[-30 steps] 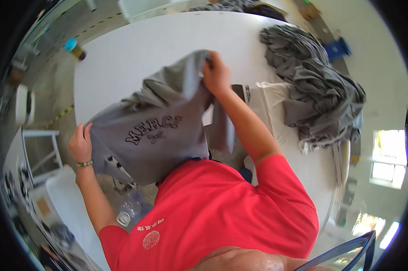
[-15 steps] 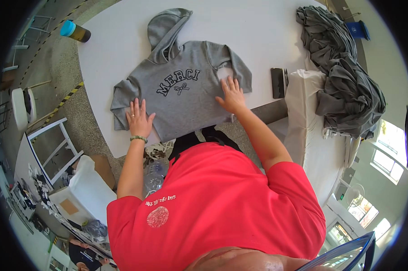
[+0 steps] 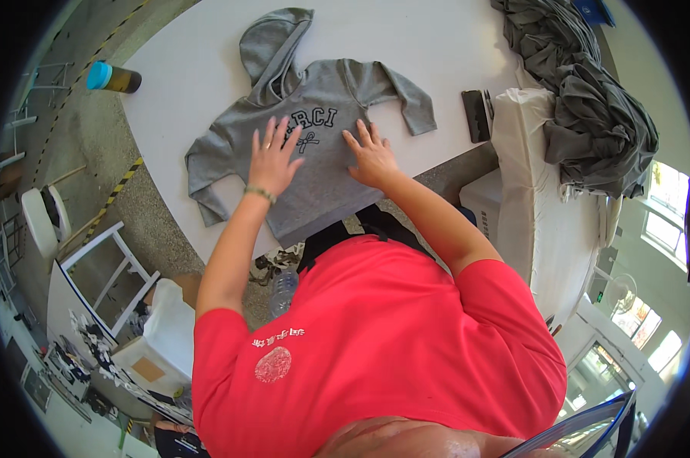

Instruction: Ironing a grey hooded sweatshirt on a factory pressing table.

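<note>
Bottle (image 3: 113,78) with the blue cap sits at the far left corner of the white table (image 3: 452,46), well apart from me. Grey hoodie (image 3: 307,145) lies flat, front up, hood pointing away from me, hem hanging just over the near table edge. Long axis runs hood-to-hem, straight out from my chest. Its sleeves are splayed to both sides.

My left hand (image 3: 272,160) is flat on the chest print, fingers spread, palm down, gripping nothing. My right hand (image 3: 371,156) is the same: open, fingers fanned, pressing the cloth just right of the print. Both sit on the body panel, about equally near the midline.

Dark flat tool (image 3: 478,114) lies right of the sleeve. Pile of grey garments (image 3: 589,99) is further right on the side surface.
</note>
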Demonstrator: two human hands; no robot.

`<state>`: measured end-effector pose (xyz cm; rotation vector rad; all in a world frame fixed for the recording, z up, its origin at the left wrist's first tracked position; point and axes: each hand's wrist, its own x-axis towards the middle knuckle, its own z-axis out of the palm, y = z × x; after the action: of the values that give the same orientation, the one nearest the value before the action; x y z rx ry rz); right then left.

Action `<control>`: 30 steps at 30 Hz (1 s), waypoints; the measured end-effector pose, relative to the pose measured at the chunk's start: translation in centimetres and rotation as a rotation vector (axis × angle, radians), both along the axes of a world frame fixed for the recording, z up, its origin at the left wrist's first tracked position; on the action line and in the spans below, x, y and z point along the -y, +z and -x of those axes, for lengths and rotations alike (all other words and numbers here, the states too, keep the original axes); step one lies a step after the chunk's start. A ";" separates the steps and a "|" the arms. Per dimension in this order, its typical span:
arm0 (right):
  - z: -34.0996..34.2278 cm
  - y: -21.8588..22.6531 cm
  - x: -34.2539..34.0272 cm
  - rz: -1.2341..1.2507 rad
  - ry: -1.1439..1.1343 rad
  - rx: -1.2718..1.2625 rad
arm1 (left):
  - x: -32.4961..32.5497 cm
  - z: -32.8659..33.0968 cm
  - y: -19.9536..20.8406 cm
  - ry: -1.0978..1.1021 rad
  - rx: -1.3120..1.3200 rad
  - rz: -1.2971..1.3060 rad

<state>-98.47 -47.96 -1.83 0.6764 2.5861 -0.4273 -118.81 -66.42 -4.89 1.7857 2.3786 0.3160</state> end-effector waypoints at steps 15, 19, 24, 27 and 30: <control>-4.8 -2.5 -1.7 0.016 -0.104 -0.322 | -4.5 1.6 -4.1 0.103 -0.120 -0.163; -18.3 -1.2 1.9 0.030 -0.410 -0.567 | 5.2 -7.1 -3.0 0.204 0.016 -0.229; -35.5 -8.8 5.1 0.281 -1.161 -0.173 | 23.6 -5.3 -10.4 1.267 -0.031 -0.065; -40.8 -13.0 5.1 0.435 -1.085 -0.081 | 35.4 -2.8 -13.1 1.490 -0.122 0.165; -45.8 -10.4 5.1 0.321 -1.156 -0.171 | 31.8 -6.0 -12.6 1.483 0.064 0.339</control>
<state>-52.63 -53.05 -12.26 2.0112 1.9075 -1.2267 -112.84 -98.24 -17.53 -0.3451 2.9243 0.0656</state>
